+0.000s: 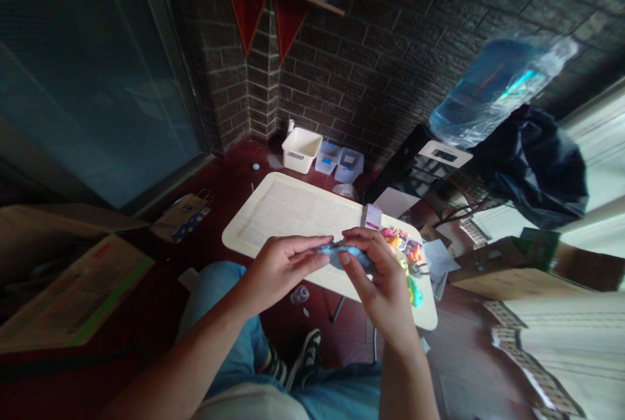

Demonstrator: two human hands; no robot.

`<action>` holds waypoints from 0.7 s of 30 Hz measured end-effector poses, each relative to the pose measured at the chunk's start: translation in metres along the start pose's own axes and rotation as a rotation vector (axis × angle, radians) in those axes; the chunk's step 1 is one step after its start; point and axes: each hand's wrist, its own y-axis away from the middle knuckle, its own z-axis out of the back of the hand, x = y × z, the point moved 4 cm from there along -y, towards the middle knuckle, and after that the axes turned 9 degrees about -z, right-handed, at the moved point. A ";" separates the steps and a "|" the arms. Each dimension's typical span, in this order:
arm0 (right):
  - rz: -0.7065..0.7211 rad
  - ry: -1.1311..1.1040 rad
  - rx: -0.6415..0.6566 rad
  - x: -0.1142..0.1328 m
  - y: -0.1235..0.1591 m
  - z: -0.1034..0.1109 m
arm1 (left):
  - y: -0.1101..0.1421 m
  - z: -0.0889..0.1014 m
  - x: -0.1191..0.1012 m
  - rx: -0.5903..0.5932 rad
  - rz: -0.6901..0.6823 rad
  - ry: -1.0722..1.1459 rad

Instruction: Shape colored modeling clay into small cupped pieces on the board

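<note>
Between my two hands, above the near side of the small table (273, 195), is a small blue-grey soft-looking piece (336, 253); its exact kind is unclear. My left hand (288, 267) pinches its left end between thumb and fingers. On the other side my right hand (375, 273) curls over it, thumb below and fingers on top, hiding much of its right part. Just beyond the right hand lies a heap of brightly coloured bundles (403, 245), in pink, orange, yellow and green. A small pale box (372, 217) stands at the table's far edge.
Past the table, a white bin (301, 151) and two clear plastic tubs (348, 165) line the brick wall. To the right is a water dispenser with a large blue bottle (498, 88). Cardboard boxes (78, 290) and a paper bag (181, 217) stand on the left floor.
</note>
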 end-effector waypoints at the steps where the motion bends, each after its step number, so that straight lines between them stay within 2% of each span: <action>1: 0.005 0.004 0.003 0.000 0.000 0.001 | 0.000 0.000 0.000 0.021 0.019 0.040; 11: 0.045 -0.026 0.048 0.005 -0.001 0.001 | 0.003 0.002 -0.008 -0.007 0.066 0.136; 21: 0.084 0.016 0.113 0.006 -0.001 -0.002 | 0.008 0.004 0.001 -0.074 0.044 0.153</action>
